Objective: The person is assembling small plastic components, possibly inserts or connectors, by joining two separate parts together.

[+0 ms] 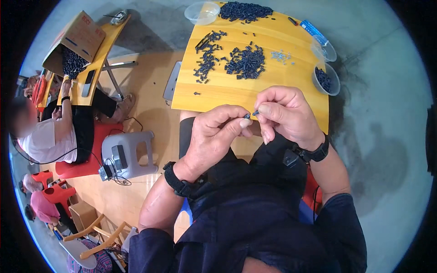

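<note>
In front of my lap, my left hand (216, 132) pinches a small black tubular piece (247, 116) between thumb and index finger, its round end facing up. Close to it on the right, my right hand (291, 116) grips a second small dark piece (256, 112) in its fingertips; the two pieces look slightly apart. Both hands are just off the near edge of the yellow table (218, 98). Beyond them lie a pile of short black tubular pieces (246, 63), a looser row of black parts (207, 59) and a scatter of small silvery pieces (281, 57).
A clear bowl of black pieces (324, 81) stands at the table's right edge, near a blue-and-white box (314, 32). A large black pile (245, 11) and a clear tub (202, 13) are at the far end. Leftward, a person sits at another table beside a cardboard box (84, 36).
</note>
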